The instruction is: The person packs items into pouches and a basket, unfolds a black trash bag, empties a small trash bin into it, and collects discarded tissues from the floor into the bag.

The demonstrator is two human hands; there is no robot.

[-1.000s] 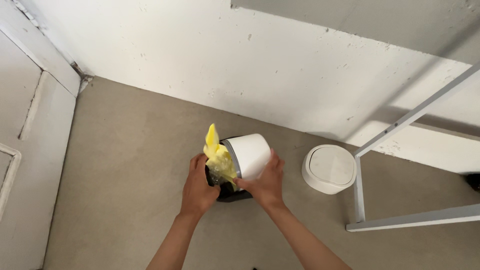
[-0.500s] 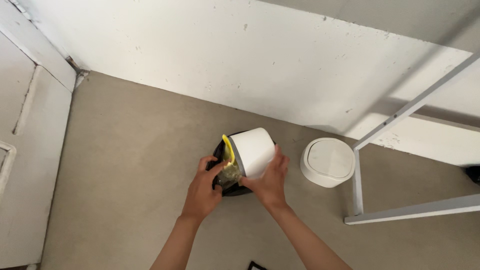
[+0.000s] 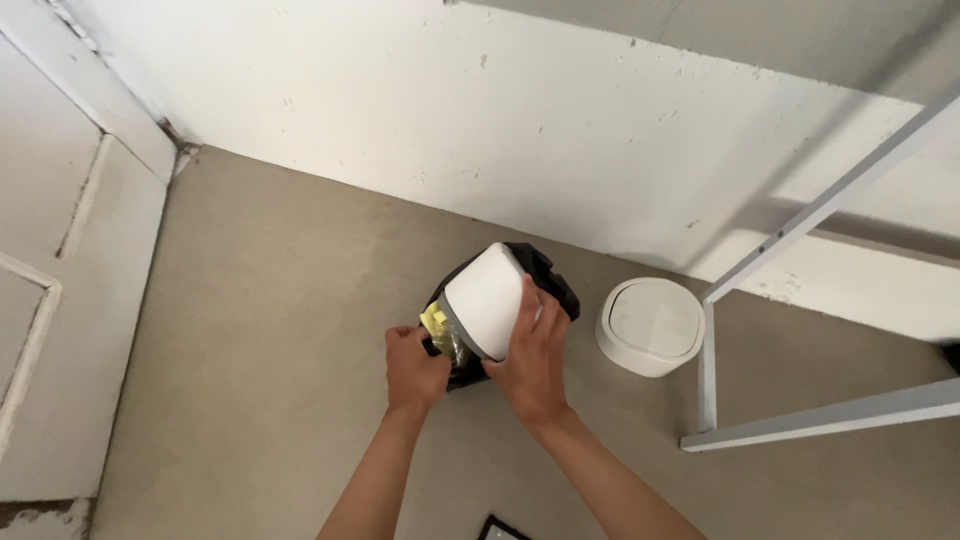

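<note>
The right hand (image 3: 530, 362) grips a small white bin (image 3: 485, 300), tipped mouth-down over a black bag (image 3: 545, 278) on the concrete floor (image 3: 270, 330). The left hand (image 3: 415, 368) is closed, apparently pinching the bag's edge beside yellow scraps (image 3: 436, 322). Holding the bag mouth wide beneath the rim would catch everything. The bin is smooth, rounded, grey-rimmed; its lid (image 3: 650, 325) lies nearby

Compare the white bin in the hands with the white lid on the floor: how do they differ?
The white bin is tipped on its side over a black bag, held by the right hand; the white lid lies flat on the floor, untouched. The bin is taller and tapered; the lid is low and round. Yellow scraps show at the bin's mouth by the left hand; the lid carries nothing. Both are white.
</note>
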